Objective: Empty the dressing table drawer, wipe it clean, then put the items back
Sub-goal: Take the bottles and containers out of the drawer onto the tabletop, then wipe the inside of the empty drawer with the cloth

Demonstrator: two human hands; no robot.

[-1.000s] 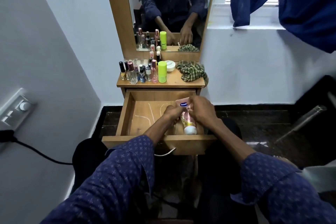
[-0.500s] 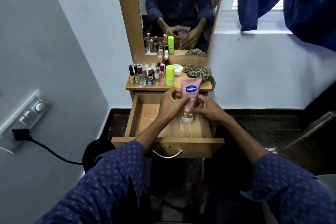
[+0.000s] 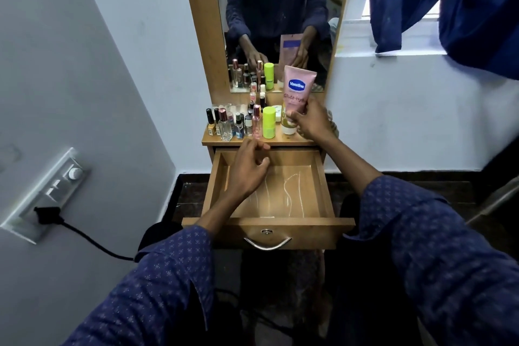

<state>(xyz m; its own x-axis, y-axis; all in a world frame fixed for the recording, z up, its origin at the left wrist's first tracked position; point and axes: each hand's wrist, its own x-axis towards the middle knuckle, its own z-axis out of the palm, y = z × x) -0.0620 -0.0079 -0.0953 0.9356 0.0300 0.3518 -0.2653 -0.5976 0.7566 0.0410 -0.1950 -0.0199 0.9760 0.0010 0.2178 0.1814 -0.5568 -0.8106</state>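
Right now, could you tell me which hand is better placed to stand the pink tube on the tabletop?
The right hand: it already grips the pink tube above the tabletop. The left hand hangs over the drawer.

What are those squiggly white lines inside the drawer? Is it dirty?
Yes, the drawer floor has pale wavy streaks running front to back, like smears or scratches; which one, I can't tell. Nothing else lies in it. The right hand holds the pink tube cap-down over the tabletop.

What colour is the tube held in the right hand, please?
Pink tube with a blue logo, head view.
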